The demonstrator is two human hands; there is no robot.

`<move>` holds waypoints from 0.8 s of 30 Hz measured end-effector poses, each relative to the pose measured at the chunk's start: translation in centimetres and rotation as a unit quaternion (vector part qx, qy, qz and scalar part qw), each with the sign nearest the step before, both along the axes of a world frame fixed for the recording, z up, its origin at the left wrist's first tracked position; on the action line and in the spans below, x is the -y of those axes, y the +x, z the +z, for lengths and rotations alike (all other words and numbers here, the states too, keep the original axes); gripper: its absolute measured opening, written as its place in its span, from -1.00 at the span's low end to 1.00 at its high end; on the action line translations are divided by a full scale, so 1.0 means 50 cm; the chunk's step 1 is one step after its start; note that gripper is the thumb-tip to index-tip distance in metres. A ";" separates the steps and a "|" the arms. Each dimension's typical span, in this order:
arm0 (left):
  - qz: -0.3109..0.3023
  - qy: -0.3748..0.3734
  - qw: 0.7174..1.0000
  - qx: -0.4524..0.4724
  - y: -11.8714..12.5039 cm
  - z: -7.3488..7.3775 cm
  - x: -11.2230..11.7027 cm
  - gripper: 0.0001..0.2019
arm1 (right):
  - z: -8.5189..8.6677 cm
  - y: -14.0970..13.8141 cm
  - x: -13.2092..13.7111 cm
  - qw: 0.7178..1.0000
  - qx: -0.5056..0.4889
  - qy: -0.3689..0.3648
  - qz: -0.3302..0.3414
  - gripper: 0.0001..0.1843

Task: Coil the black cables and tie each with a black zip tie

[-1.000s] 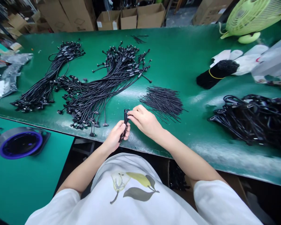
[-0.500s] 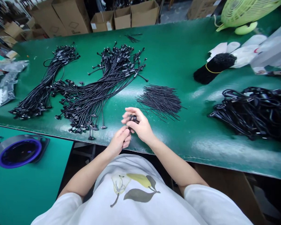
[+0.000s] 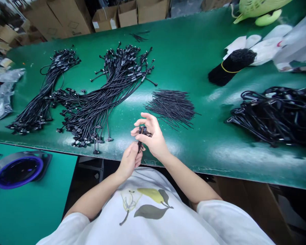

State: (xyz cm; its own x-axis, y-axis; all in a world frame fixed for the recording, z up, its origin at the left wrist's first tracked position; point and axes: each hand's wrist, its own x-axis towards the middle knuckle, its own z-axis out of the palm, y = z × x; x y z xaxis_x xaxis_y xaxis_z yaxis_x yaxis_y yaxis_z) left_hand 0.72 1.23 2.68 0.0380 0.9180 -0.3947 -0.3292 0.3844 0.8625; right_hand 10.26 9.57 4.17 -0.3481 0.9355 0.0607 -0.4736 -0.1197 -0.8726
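Note:
A small coiled black cable [image 3: 142, 130] is held between my two hands, close to the table's front edge. My left hand [image 3: 130, 157] is closed on the lower end of it, thumb on top. Around its upper part curve the fingers and thumb of my right hand [image 3: 153, 137]; part of the coil is hidden by them. Just beyond my right hand lies a pile of thin black twist ties [image 3: 172, 105]. To the left, a large bunch of loose black cables with connectors [image 3: 102, 95] spreads over the green table [image 3: 183, 61].
Another cable bunch [image 3: 44, 92] lies farther left. At the right are a pile of black cables [image 3: 275, 117], a banded black bundle [image 3: 229, 68] and white rolls [image 3: 267, 51]. A purple-rimmed round dish [image 3: 19, 172] stands on the lower left surface. Cardboard boxes [image 3: 66, 20] line the far side.
My hands have drawn slightly apart, the left a little lower, and more of the black cable shows between them. The right fingers have opened somewhat. The whole view has shifted slightly.

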 end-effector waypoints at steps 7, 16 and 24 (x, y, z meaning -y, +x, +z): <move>0.000 0.106 0.975 -0.197 -0.008 -0.013 -0.013 -0.62 | 0.012 -0.002 0.019 0.998 0.048 -0.008 -0.036 -0.82; -0.050 0.136 0.960 -0.238 -0.025 -0.001 -0.028 -0.46 | 0.002 0.002 0.012 0.942 0.237 0.203 -0.122 -0.95; -0.152 0.122 0.967 -0.164 -0.050 0.031 -0.036 -0.48 | 0.010 0.015 0.023 0.910 0.227 0.339 -0.078 -0.79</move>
